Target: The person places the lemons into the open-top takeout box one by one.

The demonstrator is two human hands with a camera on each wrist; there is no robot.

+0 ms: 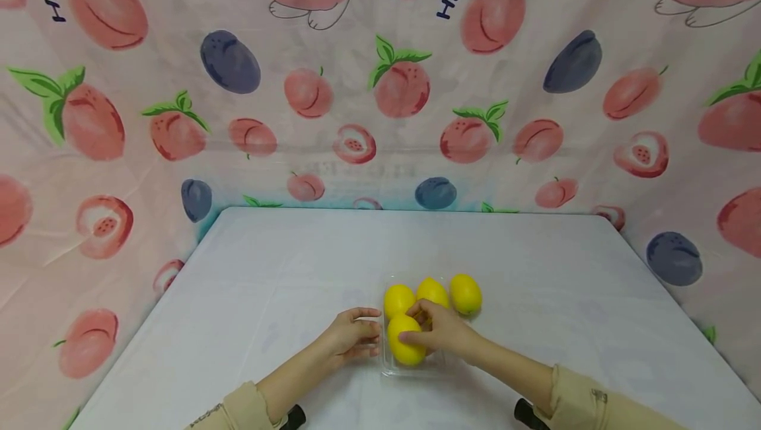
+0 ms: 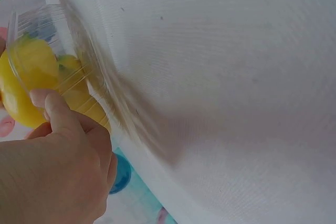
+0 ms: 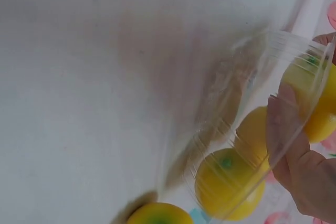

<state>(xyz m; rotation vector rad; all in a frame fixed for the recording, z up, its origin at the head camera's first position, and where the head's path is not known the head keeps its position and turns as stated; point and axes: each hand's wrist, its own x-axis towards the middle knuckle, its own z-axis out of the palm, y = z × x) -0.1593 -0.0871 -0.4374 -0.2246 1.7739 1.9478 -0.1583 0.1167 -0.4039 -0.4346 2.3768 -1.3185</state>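
Observation:
A clear plastic box (image 1: 392, 372) sits on the white table with yellow lemons inside. My right hand (image 1: 448, 332) grips one lemon (image 1: 405, 349) at the box's near end, thumb on top and fingers on its far side. Behind it in the box are a lemon (image 1: 398, 299) at the left and another lemon (image 1: 432, 291) to its right. In the right wrist view, fingers of that hand reach down inside the transparent wall (image 3: 252, 72). My left hand (image 1: 352, 336) is at the box's left side, its fingers extended along the wall; in the left wrist view its fingertips overlap the rim.
One more lemon (image 1: 466, 294) lies on the table (image 1: 285, 271) just outside the box, at its right far corner. A curtain (image 1: 357, 73) printed with peaches and blue fruit hangs behind the table and down both sides.

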